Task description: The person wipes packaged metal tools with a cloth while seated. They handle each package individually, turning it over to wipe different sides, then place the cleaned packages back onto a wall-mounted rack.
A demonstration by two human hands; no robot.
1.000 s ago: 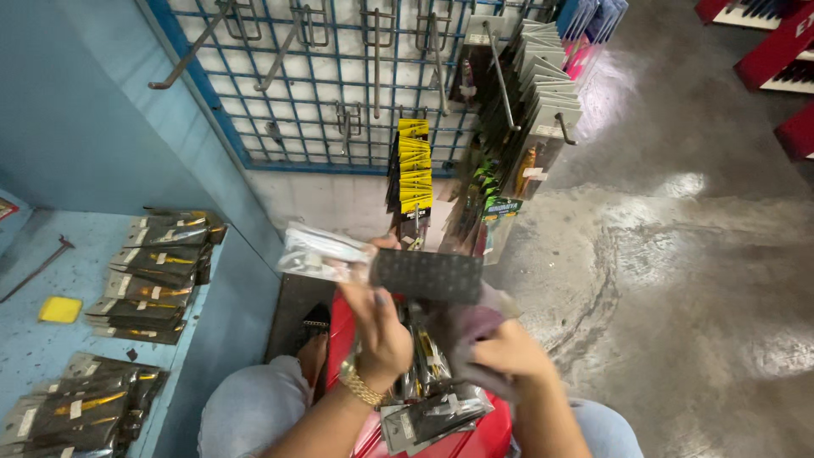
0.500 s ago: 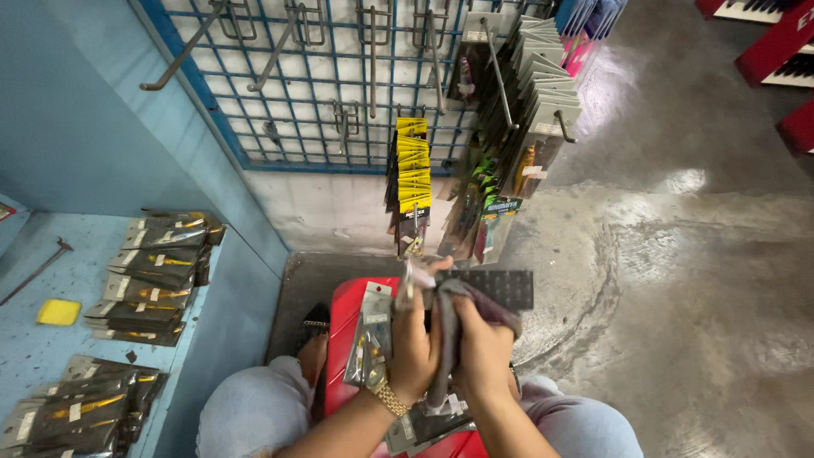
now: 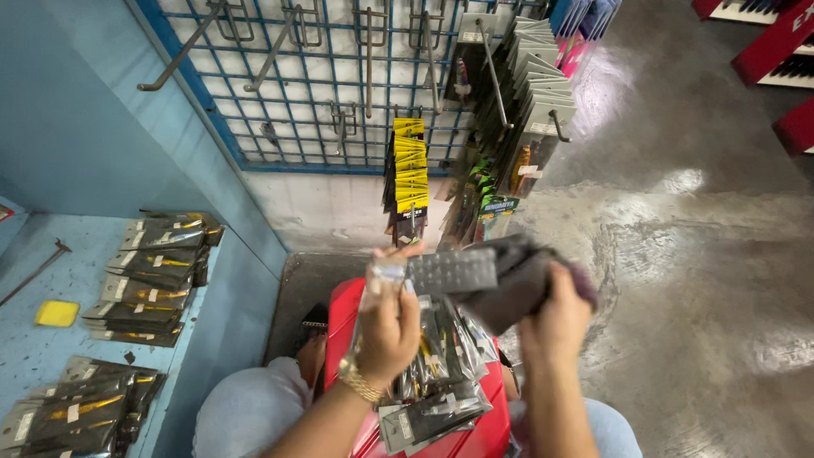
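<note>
Spreading apart since half a second ago, left hand [image 3: 388, 326] clamped on bundle of clear plastic packets [image 3: 437, 373] at 6 o'clock | right hand [image 3: 555, 314] gripping dark flat card packet [image 3: 475, 271], lifted toward 12 o'clock over red plastic bin [image 3: 479, 437]

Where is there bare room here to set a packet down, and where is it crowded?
Bare blue shelf lies between the yellow pad and the packet stacks. The wet concrete floor at right is open. Crowded: the lap, where both hands, left and right, hold a packet bundle.
</note>
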